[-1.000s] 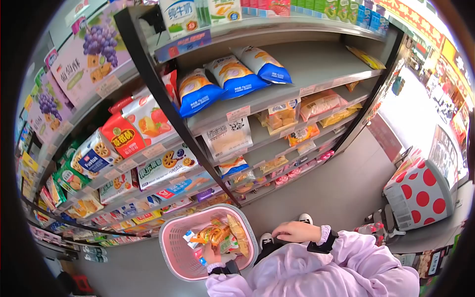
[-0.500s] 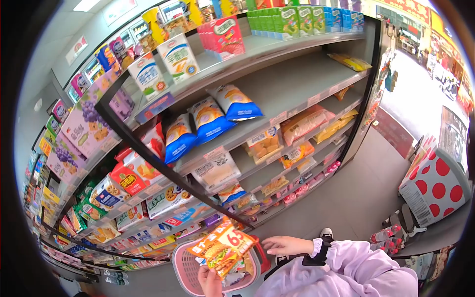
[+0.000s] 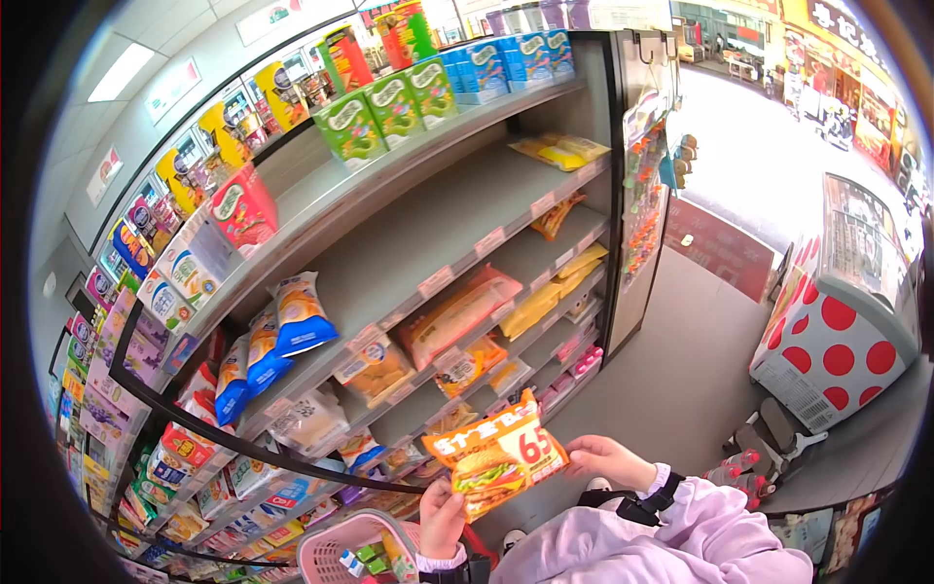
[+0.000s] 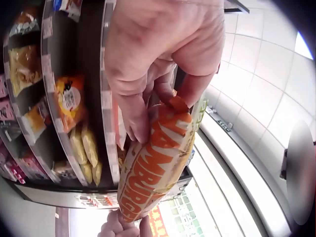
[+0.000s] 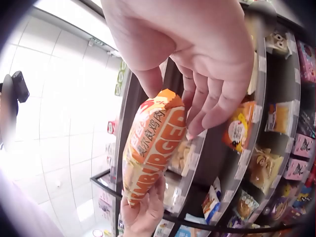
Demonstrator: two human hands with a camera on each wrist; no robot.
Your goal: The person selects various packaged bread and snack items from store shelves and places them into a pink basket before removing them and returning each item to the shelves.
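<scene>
An orange hamburger packet (image 3: 496,457), printed with a burger and a large 65, is held up in front of the body. My left hand (image 3: 444,518) pinches its left end between thumb and fingers, as the left wrist view shows at the packet's near end. At the opposite end is my right hand (image 3: 615,461), its thumb and loosely bent fingers spread around the corner. In the right wrist view, the right thumb (image 5: 150,81) comes right to that corner. Below the left hand stands a pink basket (image 3: 316,547) with small packs inside, partly hidden by the arm.
A shelf rack (image 3: 418,243) of packaged snacks runs along the left and front. Blue and white bags (image 3: 302,313) lie on an upper shelf. At the right stands a red-dotted freezer (image 3: 827,341), with red-capped bottles (image 3: 739,477) on the floor near it. A bright doorway opens beyond.
The left hand has lifted the hamburger packet out of the basket and brought it up and right. The right hand has come to the packet's other end. The view has swung right.
</scene>
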